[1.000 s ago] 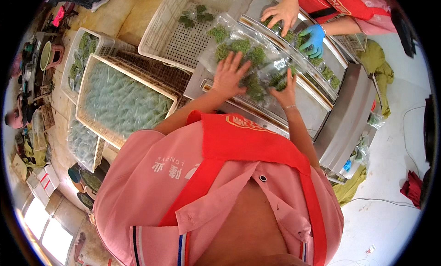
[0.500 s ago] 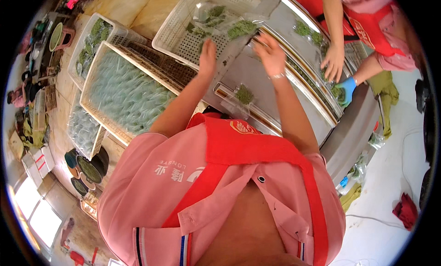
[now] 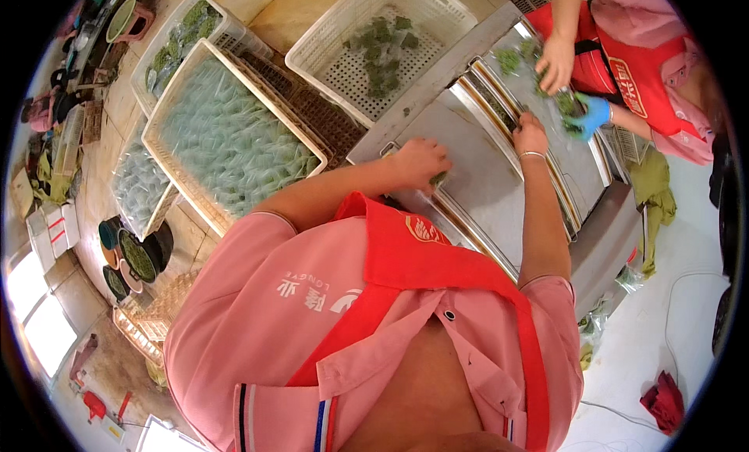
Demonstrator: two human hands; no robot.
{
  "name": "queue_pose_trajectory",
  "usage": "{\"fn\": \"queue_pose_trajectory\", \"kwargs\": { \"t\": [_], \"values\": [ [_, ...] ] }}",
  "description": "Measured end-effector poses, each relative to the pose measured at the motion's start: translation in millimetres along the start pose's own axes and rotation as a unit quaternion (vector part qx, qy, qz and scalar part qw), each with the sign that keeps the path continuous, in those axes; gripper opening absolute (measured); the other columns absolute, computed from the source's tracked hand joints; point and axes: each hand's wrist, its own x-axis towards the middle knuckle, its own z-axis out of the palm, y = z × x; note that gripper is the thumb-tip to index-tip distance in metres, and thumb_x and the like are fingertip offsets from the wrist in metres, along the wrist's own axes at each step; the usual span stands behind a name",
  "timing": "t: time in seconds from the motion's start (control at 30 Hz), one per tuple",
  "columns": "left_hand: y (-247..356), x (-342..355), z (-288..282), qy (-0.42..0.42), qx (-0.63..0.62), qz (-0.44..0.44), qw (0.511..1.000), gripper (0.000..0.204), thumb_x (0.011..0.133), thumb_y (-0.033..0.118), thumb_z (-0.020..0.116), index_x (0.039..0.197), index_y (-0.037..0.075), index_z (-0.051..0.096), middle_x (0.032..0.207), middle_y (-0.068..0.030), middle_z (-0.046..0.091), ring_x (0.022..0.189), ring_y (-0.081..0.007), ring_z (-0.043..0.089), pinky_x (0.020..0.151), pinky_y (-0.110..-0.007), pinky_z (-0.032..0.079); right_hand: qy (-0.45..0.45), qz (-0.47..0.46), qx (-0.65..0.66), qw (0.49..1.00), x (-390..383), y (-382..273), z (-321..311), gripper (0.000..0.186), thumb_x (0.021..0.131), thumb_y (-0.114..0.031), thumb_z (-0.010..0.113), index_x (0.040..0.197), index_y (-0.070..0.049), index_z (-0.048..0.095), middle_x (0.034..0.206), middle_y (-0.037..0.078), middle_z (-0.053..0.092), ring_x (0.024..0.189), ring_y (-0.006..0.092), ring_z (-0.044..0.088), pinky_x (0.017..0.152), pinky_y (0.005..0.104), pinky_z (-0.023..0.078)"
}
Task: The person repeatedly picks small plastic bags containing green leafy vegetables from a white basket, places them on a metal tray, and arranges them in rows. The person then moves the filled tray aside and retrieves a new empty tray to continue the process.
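Greens, leafy clumps, some apparently in clear plastic, scattered around a metal table with long bars across. Just left of that, a cream crate packed with pale green bags. Probably light one by one, but heavy and awkward as a full load; best lifted by the rim, both sides. Then a white basket just beside the table, with only a loose heap on the perforated bottom. Looks soft, springy and easy to bruise, so maybe scoop from underneath, no squeezing. Plastic likely slick, so better to pinch a bag's edge than the leaves. More clumps on the table's far side, around a co-worker's bare hand and blue-gloved hand. Right hand over a bar, fingers bent in; can't tell whether gripping anything. Left hand near the table's left edge, fingers narrow and curled, with a green scrap right at the tips. Pinched or merely touching? Can't tell. Next to nothing in weight, at a guess; fingertips plenty.
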Motion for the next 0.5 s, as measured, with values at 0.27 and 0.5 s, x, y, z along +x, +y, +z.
{"fn": "queue_pose_trajectory", "kwargs": {
  "t": [0.27,0.5],
  "values": [
    [-94.7,-12.7,-23.2,0.243,0.287,-0.166,0.912,0.018,0.067,0.012,0.06,0.084,0.017,0.063,0.089,-0.0011,0.058,0.092,-0.0227,0.054,0.087,-0.044,0.039,0.031,-0.005,0.198,0.98,-61.0,-16.9,-1.7,0.009,0.073,-0.014,0.063,0.079,-0.008,0.059,0.077,0.011,0.06,0.076,0.0289,0.059,0.07,0.0394,0.048],
    [-21.9,-109.8,15.5,0.31,0.152,-0.239,0.908,0.017,0.068,0.013,0.063,0.085,0.012,0.063,0.088,-0.004,0.063,0.09,-0.0241,0.058,0.083,-0.04,0.043,0.036,-0.038,0.346,0.937,-107.9,-62.3,-7.5,0.008,0.076,-0.012,0.062,0.082,-0.006,0.06,0.077,0.009,0.059,0.067,0.0231,0.059,0.064,0.0323,0.048]
  ]
}}
